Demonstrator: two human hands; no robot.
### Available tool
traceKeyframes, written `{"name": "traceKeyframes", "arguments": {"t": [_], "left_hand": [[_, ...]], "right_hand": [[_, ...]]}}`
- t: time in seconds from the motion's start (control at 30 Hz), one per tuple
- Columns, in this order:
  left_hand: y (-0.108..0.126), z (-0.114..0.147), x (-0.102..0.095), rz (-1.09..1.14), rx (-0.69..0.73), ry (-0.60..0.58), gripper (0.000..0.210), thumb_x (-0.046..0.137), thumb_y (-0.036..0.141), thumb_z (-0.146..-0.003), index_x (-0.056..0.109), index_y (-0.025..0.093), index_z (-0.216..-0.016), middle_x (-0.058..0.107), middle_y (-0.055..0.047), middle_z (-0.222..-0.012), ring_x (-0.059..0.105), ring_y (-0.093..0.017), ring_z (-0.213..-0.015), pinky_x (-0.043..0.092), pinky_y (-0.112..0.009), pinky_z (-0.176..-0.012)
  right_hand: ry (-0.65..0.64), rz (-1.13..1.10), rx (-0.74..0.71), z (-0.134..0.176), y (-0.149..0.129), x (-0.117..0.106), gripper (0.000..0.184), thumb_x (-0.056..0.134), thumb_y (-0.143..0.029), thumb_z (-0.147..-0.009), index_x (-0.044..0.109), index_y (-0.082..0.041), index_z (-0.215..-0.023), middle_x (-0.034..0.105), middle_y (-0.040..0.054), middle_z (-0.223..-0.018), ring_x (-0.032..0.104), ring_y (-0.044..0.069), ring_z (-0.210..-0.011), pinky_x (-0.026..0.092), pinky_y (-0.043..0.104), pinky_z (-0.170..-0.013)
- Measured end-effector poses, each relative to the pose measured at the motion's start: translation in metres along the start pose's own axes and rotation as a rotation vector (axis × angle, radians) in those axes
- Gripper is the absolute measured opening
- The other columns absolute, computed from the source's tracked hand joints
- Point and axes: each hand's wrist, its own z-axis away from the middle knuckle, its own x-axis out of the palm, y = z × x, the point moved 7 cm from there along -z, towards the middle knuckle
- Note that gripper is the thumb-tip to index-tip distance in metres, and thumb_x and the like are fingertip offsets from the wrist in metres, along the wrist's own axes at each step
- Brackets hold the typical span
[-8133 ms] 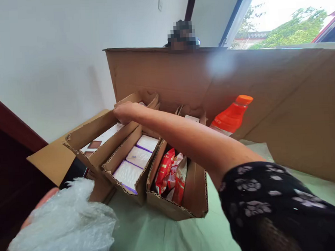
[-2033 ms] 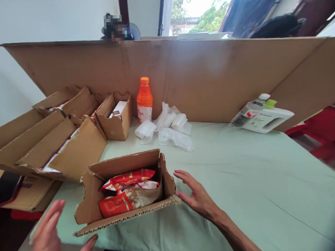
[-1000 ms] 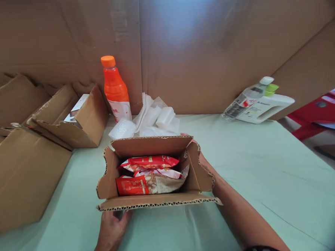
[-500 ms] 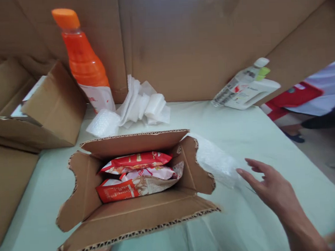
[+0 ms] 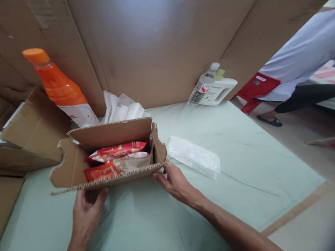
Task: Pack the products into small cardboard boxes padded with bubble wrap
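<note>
An uncapped cardboard box with raised flaps stands on the cloth-covered table. Inside lie a red snack packet and a red-and-beige packet, with a pinkish one partly hidden between them. My left hand holds the box's near side; its fingertips are partly hidden beneath the front flap. At the near right corner, my right hand grips the box, thumb low and fingers against the side. A flat piece of bubble wrap lies just right of the box.
An orange-capped bottle leans behind the box, beside crumpled white wrapping. Farther right are a clear water bottle and a white jug. Another open carton sits left. A person is beyond the table's right edge.
My right hand has moved left from beside the bubble wrap onto the box. My left hand has come into view at its front. The camera view has shifted.
</note>
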Motion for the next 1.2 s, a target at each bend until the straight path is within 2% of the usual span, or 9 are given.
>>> {"name": "traceKeyframes", "arguments": {"t": [0.17,0.27,0.37,0.53,0.77,0.9,0.97,1.03,1.2], "left_hand": [[0.013,-0.011,0.018,0.047,0.050,-0.074,0.057,0.077,0.042,-0.073,0.057,0.023,-0.122,0.066,-0.009,-0.118,0.062,-0.025,-0.113,0.048,-0.042,-0.103],[0.000,0.013,0.004,0.061,0.015,-0.033,0.069,0.074,0.043,-0.077,0.047,0.025,-0.138,0.058,-0.012,-0.136,0.056,-0.026,-0.126,0.040,-0.047,-0.112],[-0.005,0.045,-0.005,0.021,-0.017,-0.033,0.069,0.068,0.044,-0.082,0.043,0.026,-0.143,0.053,-0.014,-0.143,0.053,-0.028,-0.130,0.039,-0.050,-0.113],[0.007,0.093,-0.005,-0.158,-0.008,-0.135,0.051,0.064,0.045,-0.083,0.059,0.025,-0.130,0.059,-0.011,-0.139,0.060,-0.030,-0.119,0.044,-0.053,-0.107],[0.039,0.133,0.038,-0.030,0.197,-0.596,0.081,0.073,0.038,-0.079,0.037,0.023,-0.150,0.044,-0.018,-0.155,0.053,-0.033,-0.133,0.049,-0.049,-0.105],[0.105,0.134,0.012,0.036,0.574,-0.465,0.022,0.062,0.022,-0.089,0.065,0.025,-0.111,0.051,-0.011,-0.149,0.053,-0.028,-0.133,0.049,-0.046,-0.105],[0.130,0.137,-0.012,-0.029,0.821,-0.331,0.016,0.063,0.018,-0.087,0.066,0.025,-0.101,0.054,-0.009,-0.147,0.047,-0.030,-0.138,0.043,-0.050,-0.110],[0.129,0.140,-0.028,-0.154,0.961,-0.285,0.021,0.068,0.016,-0.083,0.066,0.025,-0.103,0.059,-0.010,-0.141,0.047,-0.032,-0.138,0.043,-0.052,-0.108],[0.044,0.145,-0.033,-0.486,0.854,-0.447,0.041,0.054,0.000,-0.077,0.067,0.021,-0.110,0.069,-0.011,-0.125,0.056,-0.029,-0.127,0.049,-0.050,-0.100]], "right_hand": [[0.102,0.183,0.054,-0.007,0.051,-0.065,0.040,0.054,-0.037,-0.092,0.060,-0.024,-0.129,0.062,0.0111,-0.136,0.056,0.029,-0.128,0.045,0.051,-0.107],[0.213,0.353,0.286,-0.014,0.104,-0.115,0.041,0.056,-0.041,-0.087,0.064,-0.018,-0.120,0.063,0.0173,-0.133,0.056,0.035,-0.126,0.042,0.055,-0.107],[0.148,0.403,0.423,-0.025,0.133,-0.129,0.028,0.064,-0.039,-0.075,0.067,-0.018,-0.094,0.069,0.0189,-0.122,0.061,0.038,-0.116,0.044,0.055,-0.100],[0.061,0.270,0.275,0.002,0.078,-0.116,0.022,0.060,-0.044,-0.080,0.055,-0.023,-0.076,0.074,0.0084,-0.110,0.069,0.024,-0.096,0.052,0.036,-0.085],[0.046,-0.112,-0.105,0.077,-0.061,-0.082,0.016,0.065,-0.028,-0.088,0.051,-0.024,-0.081,0.073,0.0065,-0.106,0.067,0.023,-0.105,0.051,0.039,-0.093],[0.123,-0.189,-0.377,0.080,-0.108,-0.054,0.014,0.059,-0.017,-0.088,0.049,-0.025,-0.083,0.071,0.0069,-0.115,0.062,0.024,-0.117,0.050,0.045,-0.097],[0.151,-0.123,-0.461,0.084,-0.111,-0.039,0.015,0.057,-0.013,-0.087,0.049,-0.025,-0.085,0.070,0.0067,-0.121,0.058,0.026,-0.125,0.047,0.048,-0.101],[0.094,0.003,-0.469,0.095,-0.099,-0.018,0.015,0.059,-0.012,-0.086,0.052,-0.025,-0.090,0.069,0.0073,-0.123,0.057,0.027,-0.126,0.046,0.049,-0.100],[-0.100,0.161,-0.376,0.148,-0.050,0.021,0.032,0.062,-0.017,-0.086,0.058,-0.023,-0.116,0.070,0.0103,-0.123,0.061,0.029,-0.122,0.049,0.048,-0.095]]}}
